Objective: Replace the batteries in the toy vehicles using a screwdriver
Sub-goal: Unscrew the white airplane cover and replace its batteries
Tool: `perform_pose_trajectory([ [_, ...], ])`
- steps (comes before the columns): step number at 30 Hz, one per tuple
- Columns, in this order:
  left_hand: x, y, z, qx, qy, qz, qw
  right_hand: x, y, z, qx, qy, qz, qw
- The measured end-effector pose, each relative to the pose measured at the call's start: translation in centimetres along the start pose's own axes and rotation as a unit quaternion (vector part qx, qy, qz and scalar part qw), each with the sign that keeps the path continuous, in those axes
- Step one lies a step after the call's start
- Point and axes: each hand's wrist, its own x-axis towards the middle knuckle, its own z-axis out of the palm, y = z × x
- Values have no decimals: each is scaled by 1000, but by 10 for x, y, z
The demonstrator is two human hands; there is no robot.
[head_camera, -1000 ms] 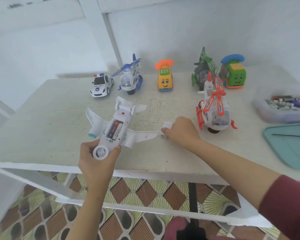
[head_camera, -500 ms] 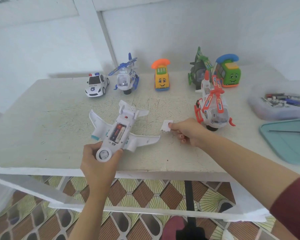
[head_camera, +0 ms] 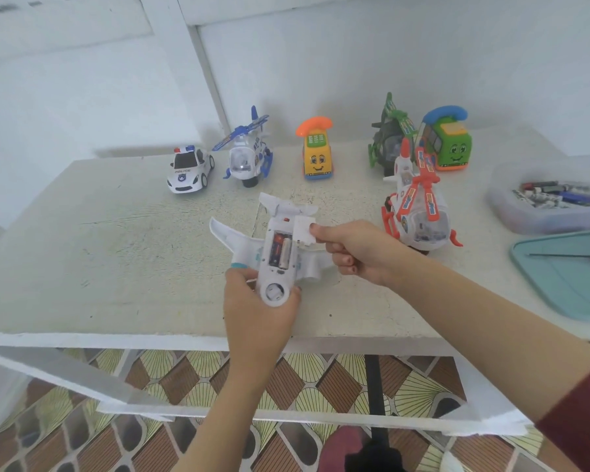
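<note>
Plane (head_camera: 263,255) is being held belly-up over the counter (head_camera: 116,250), near its front edge. Its nose end is being gripped by the left hand (head_camera: 252,321), with fingers and thumb curled round either side of the nose. A small white cover (head_camera: 303,229) is being pinched between thumb and forefinger of the right hand (head_camera: 358,250), which is being held over the plane's right wing. The cover is being kept at the right edge of the open battery bay, where batteries (head_camera: 281,252) are being left exposed. A screwdriver (head_camera: 573,256) is lying on a teal tray (head_camera: 559,294) at the far right, well apart from both hands.
</note>
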Motion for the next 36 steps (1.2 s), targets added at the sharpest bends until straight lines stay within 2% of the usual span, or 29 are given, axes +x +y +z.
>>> perform_pose_trajectory([
  [7,-15,13,15,-32,-43,-22,998,0,4,1,-69,19,-4,997],
  [11,-14,11,13,23,-58,-15,998,0,1,1,-103,7,-1,995],
  [14,-11,2,11,87,-27,29,995,0,-1,2,-114,-9,3,993],
  [16,-7,-2,7,86,-20,72,994,0,-1,1,-113,-15,3,994],
  [22,16,-2,-1,66,-95,168,979,2,6,-6,-104,-37,1,994],
  [32,21,0,-6,95,-142,168,971,1,12,-8,-95,-10,-10,995],
  [36,22,1,-8,98,-149,163,970,1,10,-6,-132,3,-20,991],
])
